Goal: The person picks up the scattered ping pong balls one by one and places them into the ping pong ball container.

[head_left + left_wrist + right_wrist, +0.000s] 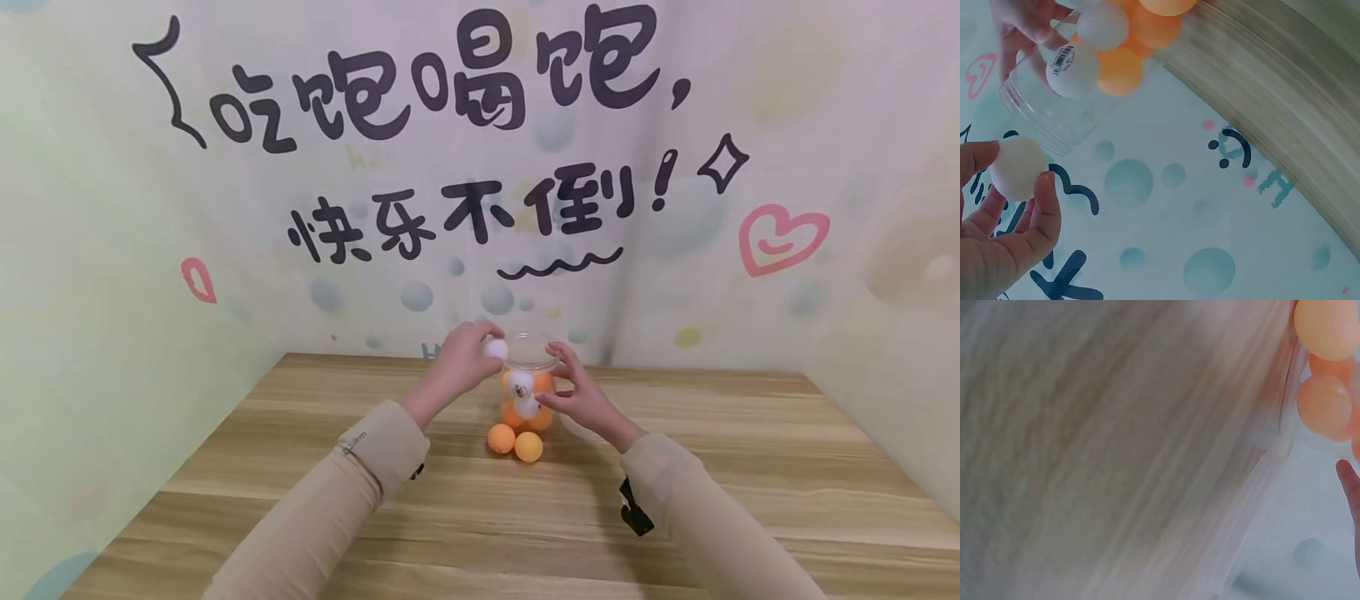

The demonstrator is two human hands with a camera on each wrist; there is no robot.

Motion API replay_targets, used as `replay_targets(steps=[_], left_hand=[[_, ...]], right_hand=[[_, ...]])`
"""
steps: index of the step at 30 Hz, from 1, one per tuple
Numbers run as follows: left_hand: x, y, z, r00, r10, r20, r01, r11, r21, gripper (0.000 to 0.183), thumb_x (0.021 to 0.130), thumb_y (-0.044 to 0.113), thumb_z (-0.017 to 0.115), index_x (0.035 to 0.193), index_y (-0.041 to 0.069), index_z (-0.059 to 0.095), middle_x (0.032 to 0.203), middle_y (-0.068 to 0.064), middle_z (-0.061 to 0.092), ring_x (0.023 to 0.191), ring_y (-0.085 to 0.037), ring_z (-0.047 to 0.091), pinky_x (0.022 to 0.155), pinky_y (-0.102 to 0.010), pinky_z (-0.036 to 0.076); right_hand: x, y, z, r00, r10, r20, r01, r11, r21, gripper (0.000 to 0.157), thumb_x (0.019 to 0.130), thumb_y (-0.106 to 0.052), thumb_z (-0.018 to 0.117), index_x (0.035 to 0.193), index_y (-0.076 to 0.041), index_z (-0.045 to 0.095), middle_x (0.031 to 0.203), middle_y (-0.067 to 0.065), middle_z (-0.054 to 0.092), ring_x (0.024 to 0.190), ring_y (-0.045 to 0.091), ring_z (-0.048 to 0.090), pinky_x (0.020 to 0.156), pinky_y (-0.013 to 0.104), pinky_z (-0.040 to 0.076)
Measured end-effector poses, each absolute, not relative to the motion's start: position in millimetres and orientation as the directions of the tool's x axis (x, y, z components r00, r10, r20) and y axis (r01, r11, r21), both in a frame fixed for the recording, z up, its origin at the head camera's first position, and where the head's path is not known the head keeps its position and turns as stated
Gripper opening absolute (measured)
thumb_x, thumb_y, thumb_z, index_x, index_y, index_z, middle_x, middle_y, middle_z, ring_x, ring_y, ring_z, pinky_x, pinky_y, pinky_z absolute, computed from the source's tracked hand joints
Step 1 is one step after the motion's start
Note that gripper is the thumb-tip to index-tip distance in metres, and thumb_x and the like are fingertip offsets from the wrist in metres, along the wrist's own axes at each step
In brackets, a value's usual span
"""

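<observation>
Between thumb and fingertips my left hand [463, 358] pinches a white ping-pong ball [1019, 169], just left of the mouth of a clear jar [531, 367]. The ball is apart from the jar in the left wrist view. Inside the upright jar are several orange and white balls, one white ball [1072, 70] bearing a printed barcode. My right hand [588, 402] holds the jar from its right side, thumb low and fingers near the rim. Only one finger [1349, 481] of it shows in the right wrist view.
Two loose orange balls [501, 438] lie on the wooden table [480, 533] in front of the jar. A faint clear round object [581, 427] lies by the right hand. A printed cloth wall [420, 317] stands behind the table.
</observation>
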State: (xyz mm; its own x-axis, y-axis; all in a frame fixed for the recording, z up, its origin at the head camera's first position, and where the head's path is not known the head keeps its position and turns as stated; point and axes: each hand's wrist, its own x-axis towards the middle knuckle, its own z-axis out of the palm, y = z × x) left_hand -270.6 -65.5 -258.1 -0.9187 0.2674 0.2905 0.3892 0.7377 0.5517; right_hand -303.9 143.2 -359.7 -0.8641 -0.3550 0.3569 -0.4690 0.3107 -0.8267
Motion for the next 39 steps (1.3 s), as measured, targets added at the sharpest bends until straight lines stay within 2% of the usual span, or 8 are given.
replay_targets(steps=[3,9,12,16,27,32,36,39], left_hand=[[-275,-60,-254,-0.922,0.241,0.305,0.380,0.717,0.584,0.038,0.078,0.006,0.062,0.115,0.007,0.059,0.111,-0.012,0.058,0.092,-0.024,0.053,0.077,-0.036,0.048],[-282,-50,-254,-0.939,0.177,0.295,0.332,0.691,0.642,0.036,0.080,0.010,0.062,0.116,0.010,0.058,0.116,-0.009,0.057,0.099,-0.023,0.053,0.091,-0.058,0.037],[-283,-48,-257,-0.930,0.199,0.310,0.361,0.662,0.657,0.035,0.081,0.008,0.062,0.115,0.008,0.058,0.115,-0.011,0.056,0.094,-0.023,0.054,0.089,-0.048,0.043],[-285,-46,-259,-0.918,0.234,0.320,0.394,0.642,0.658,0.034,0.083,0.006,0.060,0.117,0.005,0.057,0.117,-0.013,0.054,0.089,-0.023,0.055,0.075,-0.031,0.051],[-284,-48,-261,-0.895,0.247,0.373,0.437,0.660,0.611,0.035,0.084,0.005,0.058,0.119,0.004,0.055,0.121,-0.017,0.054,0.098,-0.029,0.056,0.085,-0.037,0.048],[-284,-53,-268,-0.917,0.218,0.335,0.388,0.682,0.620,0.036,0.082,0.004,0.057,0.117,0.001,0.055,0.118,-0.019,0.055,0.106,-0.030,0.052,0.095,-0.044,0.040],[-285,-58,-283,-0.949,0.197,0.248,0.313,0.696,0.646,0.035,0.085,0.009,0.059,0.118,0.000,0.053,0.117,-0.017,0.057,0.096,-0.026,0.054,0.088,-0.041,0.044],[-284,-61,-297,-0.965,0.205,0.161,0.259,0.698,0.668,0.038,0.086,0.012,0.057,0.121,0.000,0.051,0.120,-0.017,0.056,0.086,-0.024,0.054,0.075,-0.035,0.049]], right_hand=[[-292,140,-347,-0.867,-0.359,0.345,-0.461,0.320,-0.828,0.072,0.081,-0.002,0.067,0.138,-0.008,0.023,0.145,0.025,0.023,0.121,0.045,0.040,0.087,0.051,0.047],[-303,143,-359,-0.865,-0.353,0.355,-0.470,0.329,-0.819,0.073,0.081,-0.009,0.069,0.138,-0.015,0.024,0.146,0.019,0.025,0.121,0.042,0.042,0.087,0.048,0.048],[-307,144,-364,-0.867,-0.348,0.357,-0.471,0.335,-0.816,0.073,0.081,-0.012,0.069,0.139,-0.017,0.024,0.146,0.018,0.025,0.121,0.041,0.042,0.087,0.048,0.048],[-307,144,-364,-0.864,-0.350,0.361,-0.476,0.337,-0.812,0.073,0.081,-0.011,0.069,0.139,-0.016,0.024,0.146,0.018,0.025,0.121,0.041,0.043,0.087,0.047,0.048],[-307,145,-362,-0.877,-0.351,0.329,-0.447,0.342,-0.827,0.075,0.082,-0.012,0.068,0.140,-0.016,0.021,0.146,0.020,0.023,0.121,0.042,0.042,0.089,0.049,0.047],[-306,145,-362,-0.875,-0.348,0.337,-0.454,0.345,-0.821,0.074,0.082,-0.013,0.069,0.140,-0.015,0.022,0.146,0.019,0.025,0.121,0.041,0.042,0.089,0.048,0.047],[-302,143,-357,-0.871,-0.353,0.341,-0.458,0.333,-0.824,0.074,0.081,-0.009,0.069,0.139,-0.011,0.023,0.145,0.022,0.024,0.120,0.044,0.042,0.087,0.049,0.048],[-294,141,-349,-0.873,-0.355,0.333,-0.452,0.335,-0.827,0.073,0.081,-0.005,0.067,0.138,-0.007,0.022,0.144,0.025,0.023,0.119,0.045,0.042,0.087,0.049,0.047]])
